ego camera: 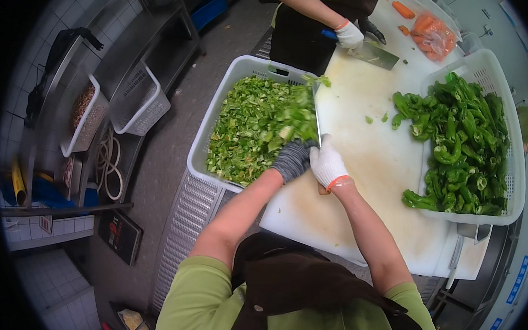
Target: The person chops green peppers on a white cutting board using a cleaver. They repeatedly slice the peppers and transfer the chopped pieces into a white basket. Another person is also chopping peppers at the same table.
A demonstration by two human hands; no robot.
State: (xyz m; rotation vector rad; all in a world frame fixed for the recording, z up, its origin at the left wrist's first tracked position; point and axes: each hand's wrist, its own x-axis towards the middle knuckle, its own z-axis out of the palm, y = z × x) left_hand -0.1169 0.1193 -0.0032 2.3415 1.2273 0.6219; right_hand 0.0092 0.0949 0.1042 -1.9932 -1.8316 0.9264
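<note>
My right hand (pixel 329 163), in a white knit glove with an orange cuff, grips a knife by its wooden handle (pixel 323 189). The blade (pixel 318 116) stands nearly edge-on to me, at the border of the white cutting board (pixel 367 154) and a white plastic basket (pixel 194 158). Close beside it is my left hand (pixel 294 161) in a dark grey glove, at the heap of chopped green peppers (pixel 248 125); its fingers are partly hidden. Pepper pieces near the blade are blurred, as if moving. A few scraps (pixel 369 119) lie on the board.
At right, a second white basket (pixel 516 149) holds whole green peppers (pixel 455 148), some spilling onto the board. Across from me, a co-worker's gloved hand (pixel 350 35) holds a cleaver (pixel 377 54). Bagged carrots (pixel 433 36) lie beyond. Another knife (pixel 453 262) rests at the lower right.
</note>
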